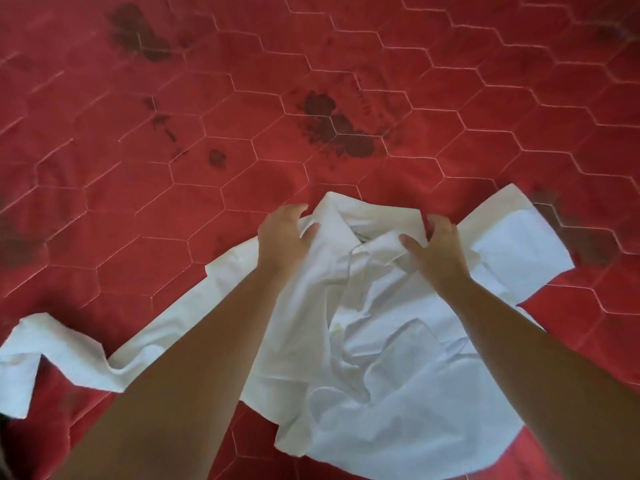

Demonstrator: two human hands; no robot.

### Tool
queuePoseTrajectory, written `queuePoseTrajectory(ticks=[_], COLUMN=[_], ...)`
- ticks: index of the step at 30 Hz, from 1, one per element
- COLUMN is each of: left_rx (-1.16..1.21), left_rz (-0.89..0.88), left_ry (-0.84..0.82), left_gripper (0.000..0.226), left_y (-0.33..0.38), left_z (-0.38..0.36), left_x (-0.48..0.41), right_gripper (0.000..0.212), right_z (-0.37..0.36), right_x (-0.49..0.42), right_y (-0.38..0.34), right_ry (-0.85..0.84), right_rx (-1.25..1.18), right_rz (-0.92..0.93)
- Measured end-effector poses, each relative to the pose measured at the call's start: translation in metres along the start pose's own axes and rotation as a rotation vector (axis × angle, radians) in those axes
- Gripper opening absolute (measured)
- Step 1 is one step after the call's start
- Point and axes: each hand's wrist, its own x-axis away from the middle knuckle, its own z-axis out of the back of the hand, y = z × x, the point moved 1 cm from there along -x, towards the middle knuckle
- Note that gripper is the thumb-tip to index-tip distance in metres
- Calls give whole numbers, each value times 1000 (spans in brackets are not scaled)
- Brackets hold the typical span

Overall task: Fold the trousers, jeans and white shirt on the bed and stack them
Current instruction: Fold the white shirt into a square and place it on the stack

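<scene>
Left sleeve [20,362] of the white shirt [381,341] cut off at the left edge. Hem lost past the bottom edge. Shoulders partly hidden under the left hand [282,237] and right hand [438,247]. Forearms running out bottom corners.

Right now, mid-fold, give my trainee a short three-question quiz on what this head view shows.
1. True or false: the crumpled white cotton shirt lies neatly folded on the red quilted bedspread with hexagon stitching.
2. Multiple choice: where do the left hand and right hand grip the shirt? A) at the hem B) on either side of the collar C) at the cuffs
3. Fill in: the long sleeve trails out toward the person's ____ side.

Key: 1 false, it is spread out and wrinkled; 2 B; 3 left.
</scene>
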Motion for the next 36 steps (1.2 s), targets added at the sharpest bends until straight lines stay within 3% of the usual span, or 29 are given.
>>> queuePoseTrajectory(ticks=[3,6,9,12,16,22,28,36], left_rx=[45,-5,-87,-42,213,445,448,337], left_rz=[8,99,241,270,212,130,23,-215], left_ry=[-76,-95,-150,-135,-43,68,232,388], left_gripper=[42,50,56,51,21,23,12,18], left_y=[5,9,12,21,38,83,134,196], left_z=[-17,-24,-23,-11,20,107,215,342], left_x=[-15,-25,-29,-23,-2,47,114,226], right_gripper=[60,55,45,33,14,17,14,10], right_z=[-3,-3,1,10,35,89,163,264], right_x=[-10,-16,-16,-9,17,65,135,277], right_y=[6,7,7,6,-7,-67,-146,-204], right_ry=[-76,-83,-85,-92,-56,5,70,278], right_rx=[-96,-205,-241,-225,-201,-248,-256,-78], right_rz=[-34,-81,-83,-26,81,313,546,854])
